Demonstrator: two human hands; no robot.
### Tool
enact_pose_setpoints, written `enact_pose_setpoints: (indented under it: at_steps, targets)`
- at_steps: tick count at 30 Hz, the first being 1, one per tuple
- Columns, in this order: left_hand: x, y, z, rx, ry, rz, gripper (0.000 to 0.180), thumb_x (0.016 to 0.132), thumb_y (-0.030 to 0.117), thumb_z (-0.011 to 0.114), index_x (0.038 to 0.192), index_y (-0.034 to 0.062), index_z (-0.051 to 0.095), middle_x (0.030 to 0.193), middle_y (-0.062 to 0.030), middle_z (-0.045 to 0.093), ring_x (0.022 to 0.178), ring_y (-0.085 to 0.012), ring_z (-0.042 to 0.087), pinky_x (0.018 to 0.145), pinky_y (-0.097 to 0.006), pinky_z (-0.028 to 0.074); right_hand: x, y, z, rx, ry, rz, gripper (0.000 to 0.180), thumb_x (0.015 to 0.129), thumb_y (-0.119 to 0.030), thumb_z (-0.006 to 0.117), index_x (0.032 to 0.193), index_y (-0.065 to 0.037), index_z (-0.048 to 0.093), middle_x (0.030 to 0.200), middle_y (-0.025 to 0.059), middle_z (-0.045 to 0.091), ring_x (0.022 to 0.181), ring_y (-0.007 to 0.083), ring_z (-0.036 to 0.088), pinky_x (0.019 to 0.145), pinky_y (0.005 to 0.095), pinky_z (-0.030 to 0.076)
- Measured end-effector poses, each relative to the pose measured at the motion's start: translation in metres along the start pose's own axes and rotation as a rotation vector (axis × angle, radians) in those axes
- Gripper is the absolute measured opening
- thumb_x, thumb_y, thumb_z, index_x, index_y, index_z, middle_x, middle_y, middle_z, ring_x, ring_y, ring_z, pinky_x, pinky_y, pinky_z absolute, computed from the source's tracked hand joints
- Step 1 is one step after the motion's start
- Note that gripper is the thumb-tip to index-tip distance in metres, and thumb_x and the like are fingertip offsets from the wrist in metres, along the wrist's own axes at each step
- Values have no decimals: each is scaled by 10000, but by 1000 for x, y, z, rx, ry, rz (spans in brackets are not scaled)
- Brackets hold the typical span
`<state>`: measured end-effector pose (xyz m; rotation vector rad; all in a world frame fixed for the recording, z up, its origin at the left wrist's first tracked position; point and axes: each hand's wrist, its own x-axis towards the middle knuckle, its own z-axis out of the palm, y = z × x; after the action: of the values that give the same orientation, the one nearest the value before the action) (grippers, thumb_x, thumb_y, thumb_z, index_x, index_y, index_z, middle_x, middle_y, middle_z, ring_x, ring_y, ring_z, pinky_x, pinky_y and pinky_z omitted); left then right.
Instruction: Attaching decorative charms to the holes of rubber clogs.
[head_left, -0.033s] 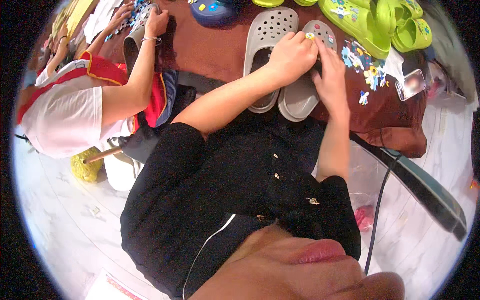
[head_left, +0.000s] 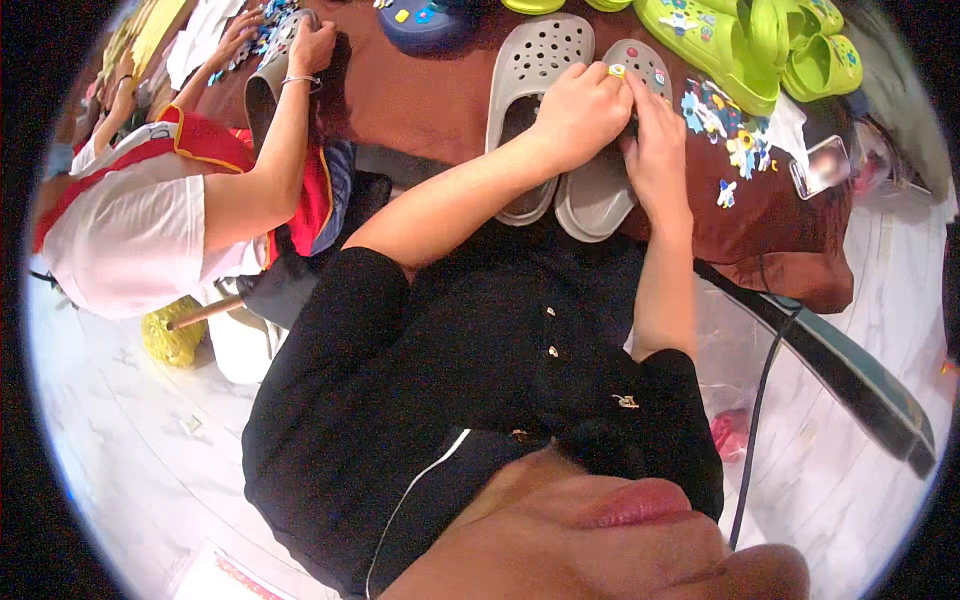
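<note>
Two grey clogs stand side by side on the brown cloth, toes pointing away from me. My left hand [head_left: 585, 115] reaches over to the right grey clog [head_left: 595, 205], its fingers curled at a small yellow-and-white charm [head_left: 617, 71] on the perforated upper. The charm's underside is hidden. On the clog's right side lies my right hand [head_left: 657, 145], fingers bent round the upper and one reaching close to the charm. Farther up that toe sit a red charm and a pale one. The left grey clog [head_left: 545, 50] shows bare holes and is untouched.
Loose colourful charms [head_left: 735, 135] lie right of my hands, near a phone [head_left: 822, 166]. Lime-green clogs [head_left: 700, 40] and a blue clog [head_left: 430, 25] stand farther back on the brown cloth [head_left: 400, 90]. At left, a co-worker's hands [head_left: 312, 45] hold another grey clog.
</note>
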<state>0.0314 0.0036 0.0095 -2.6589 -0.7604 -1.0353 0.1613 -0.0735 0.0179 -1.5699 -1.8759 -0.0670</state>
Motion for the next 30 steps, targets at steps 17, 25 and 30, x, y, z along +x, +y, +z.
enact_pose_setpoints:
  at_steps: [17,25,30]
  targets:
    - [-2,3,5,2,-50,-88,108,731,157,628,809,109,685,765,6,659,778,-176,632,681,-333,466,12,11,-1,-19,67,-9,492,653,149,568,1095,-60,615,943,142,621,938,349,587,828,436,462]
    - [-3,1,6,-1,-82,-110,122,725,159,634,822,112,690,772,4,668,781,-171,642,675,-338,466,18,16,-5,118,-39,2,507,659,158,580,1114,-65,597,1006,173,608,998,402,576,967,468,447]
    - [-2,4,3,7,-104,-118,128,725,158,635,830,109,690,778,4,672,790,-171,647,684,-348,467,17,14,-7,154,-35,9,501,667,163,573,1120,-51,588,1033,178,609,1016,414,574,1051,458,419]
